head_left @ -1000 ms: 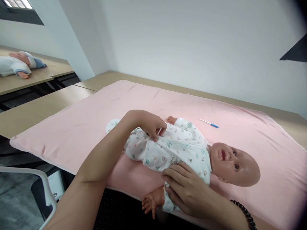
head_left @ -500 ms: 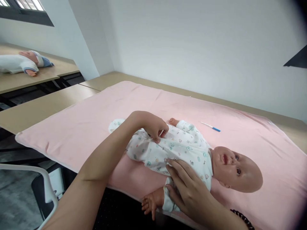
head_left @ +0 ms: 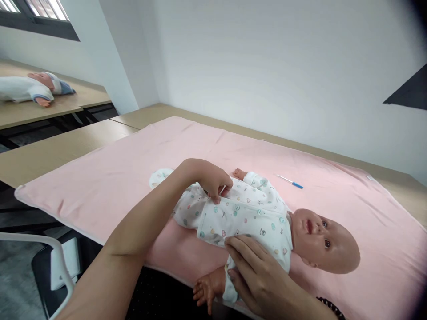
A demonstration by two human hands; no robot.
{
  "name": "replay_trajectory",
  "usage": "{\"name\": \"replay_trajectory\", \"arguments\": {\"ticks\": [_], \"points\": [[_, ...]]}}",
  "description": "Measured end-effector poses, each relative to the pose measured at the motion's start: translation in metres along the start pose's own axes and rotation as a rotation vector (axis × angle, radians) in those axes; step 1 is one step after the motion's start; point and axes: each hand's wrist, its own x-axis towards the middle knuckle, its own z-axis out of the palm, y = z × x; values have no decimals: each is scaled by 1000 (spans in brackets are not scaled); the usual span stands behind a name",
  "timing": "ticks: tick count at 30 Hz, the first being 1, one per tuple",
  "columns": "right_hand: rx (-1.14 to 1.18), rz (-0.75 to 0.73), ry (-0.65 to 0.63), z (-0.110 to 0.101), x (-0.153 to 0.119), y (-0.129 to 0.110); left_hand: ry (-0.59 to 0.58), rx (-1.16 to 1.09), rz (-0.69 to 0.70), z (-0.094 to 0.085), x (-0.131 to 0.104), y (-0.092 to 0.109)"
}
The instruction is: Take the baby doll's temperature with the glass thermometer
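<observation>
A bald baby doll (head_left: 325,242) lies on its back on a pink blanket (head_left: 126,169), its head to the right. It wears a white printed garment (head_left: 247,211). My left hand (head_left: 216,182) is bent at the wrist over the doll's lower front, thumb and fingers pinched on the garment's overlapping edge. Flat along the doll's near side rests my right hand (head_left: 255,271), fingers extended over the garment near the doll's sleeve. The doll's near hand (head_left: 207,289) pokes out at the blanket's front edge.
A blue-and-white pen-like stick (head_left: 293,183) lies on the blanket beyond the doll. Another doll (head_left: 36,89) in white and blue lies on a table at the far left. A white chair frame (head_left: 56,253) stands at the lower left. A wall rises behind the table.
My right hand has slid down toward the doll's near side, off the middle of the garment. My left hand keeps its pinch. The whole view has shifted slightly.
</observation>
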Motion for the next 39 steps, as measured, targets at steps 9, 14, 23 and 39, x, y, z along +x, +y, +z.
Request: {"name": "replay_trajectory", "arguments": {"ticks": [9,14,23,39], "points": [[-51,-25,-66,6,-3,3,-11,2,-3,0,1,-1],[-18,-31,-125,4,-4,3,-34,14,-12,-1,1,1],[-8,-14,-145,6,-7,4,-74,21,-58,-3,0,2],[23,-149,-68,6,-3,7,-77,26,-79,-4,0,6]]}}
